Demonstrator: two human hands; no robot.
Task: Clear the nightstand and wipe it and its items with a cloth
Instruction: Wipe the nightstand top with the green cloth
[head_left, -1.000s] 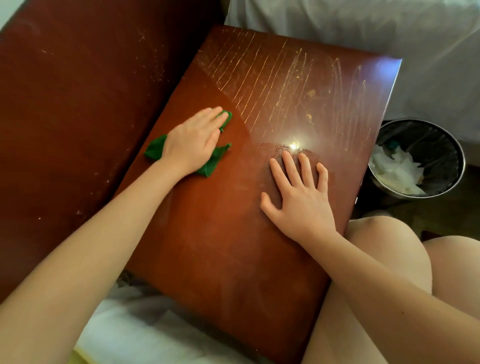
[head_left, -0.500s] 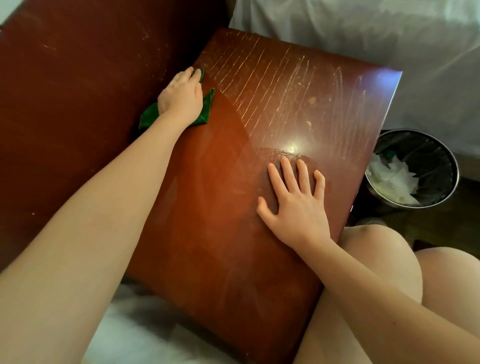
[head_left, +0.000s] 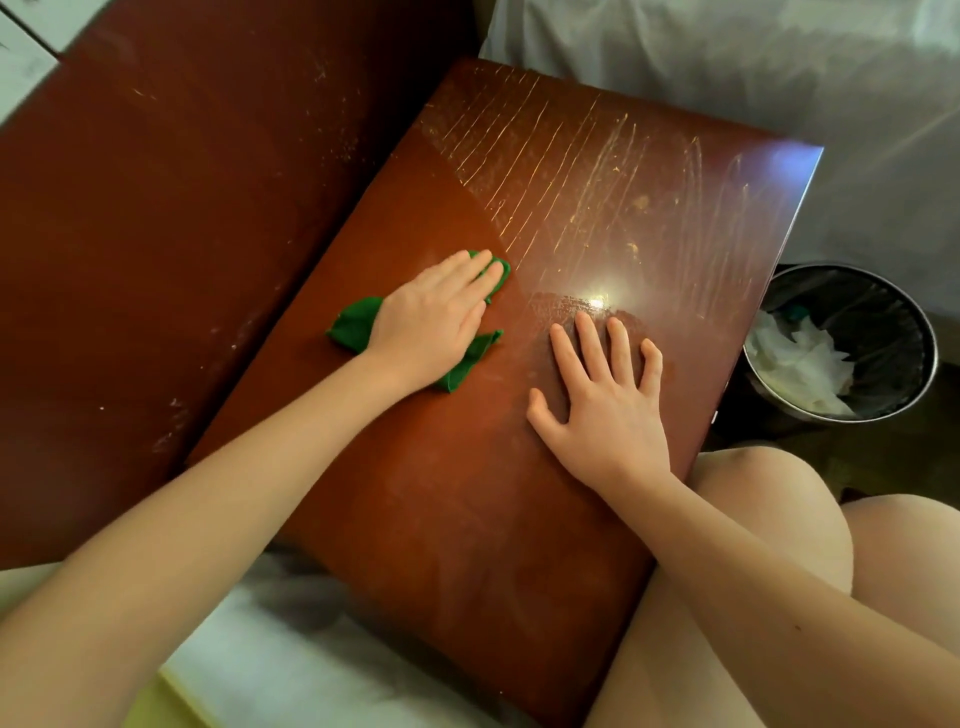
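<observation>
The left hand (head_left: 434, 317), fingers flat, hides most of the cloth (head_left: 356, 325) on the nightstand (head_left: 467, 493); at three o'clock, the right hand (head_left: 605, 405) lies spread.

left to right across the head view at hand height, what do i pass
dark wood panel → left hand pressing the green cloth → right hand flat on the nightstand top → metal bin

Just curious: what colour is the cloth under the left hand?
The cloth is green, clearest in the head view.
</observation>
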